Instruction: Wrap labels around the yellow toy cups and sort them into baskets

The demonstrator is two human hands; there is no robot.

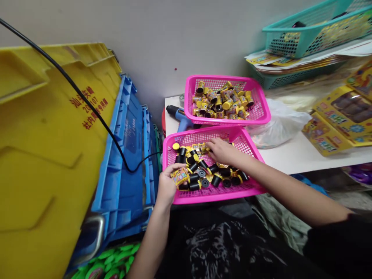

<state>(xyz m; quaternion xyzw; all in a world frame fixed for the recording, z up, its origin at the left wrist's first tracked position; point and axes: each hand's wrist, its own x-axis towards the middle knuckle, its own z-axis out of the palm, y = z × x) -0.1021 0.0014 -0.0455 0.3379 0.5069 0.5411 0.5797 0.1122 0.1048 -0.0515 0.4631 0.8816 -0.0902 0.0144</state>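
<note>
In front of me a pink plastic basket (180, 199) holds several small black cylinders with yellow lids (216, 179), mixed with printed yellow labels (200, 148). My left hand (169, 182) is at the basket's left front, its fingers closed on a printed yellow label piece (179, 176). My right hand (222, 150) reaches into the back of the same basket. Its fingers are bent down at the yellow labels, and what the fingertips hold is hidden.
Behind stands a second pink basket (263, 112) with several label-wrapped cylinders. A blue heat gun (183, 118) lies beside it. White bag (279, 122), printed yellow boxes (334, 124) and a teal basket (308, 42) are to the right. Stacked crates (116, 155) and a black cable (95, 112) stand left.
</note>
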